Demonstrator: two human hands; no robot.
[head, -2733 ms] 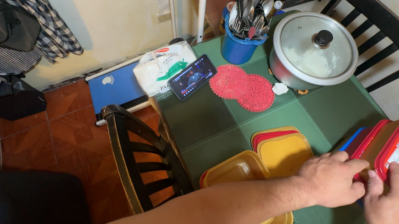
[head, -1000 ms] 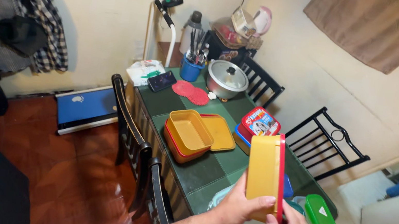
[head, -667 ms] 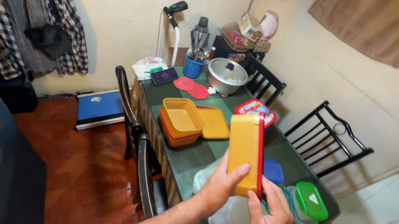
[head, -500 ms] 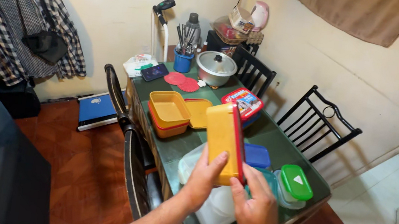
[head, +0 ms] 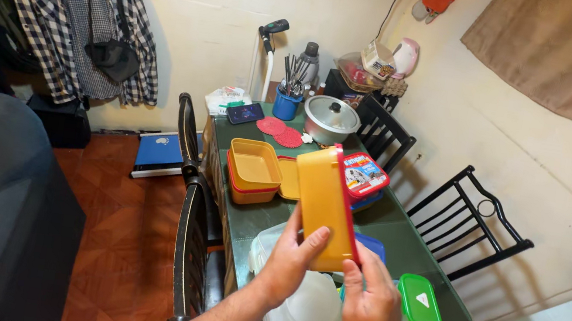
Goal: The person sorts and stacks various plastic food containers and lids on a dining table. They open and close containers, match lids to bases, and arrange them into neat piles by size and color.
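Gripping with both hands, left hand (head: 290,262) and right hand (head: 371,310), pinching the yellow container (head: 324,207) with red lid (head: 348,205), tilted on edge above the bench (head: 408,245). Possibly slipping onto the clear tubs (head: 301,315) just beneath, fingertip hold being shallow.

green table (head: 409,239); yellow tubs (head: 252,171); pot (head: 331,119); red doilies (head: 280,132); phone (head: 245,113); cutlery cup (head: 285,104)

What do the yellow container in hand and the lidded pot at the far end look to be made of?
Yellow container, held by left hand and right hand: likely plastic, going by its smooth, opaque, moulded look and red rim. Pot: seemingly metal, with a silvery sheen and dark knob.
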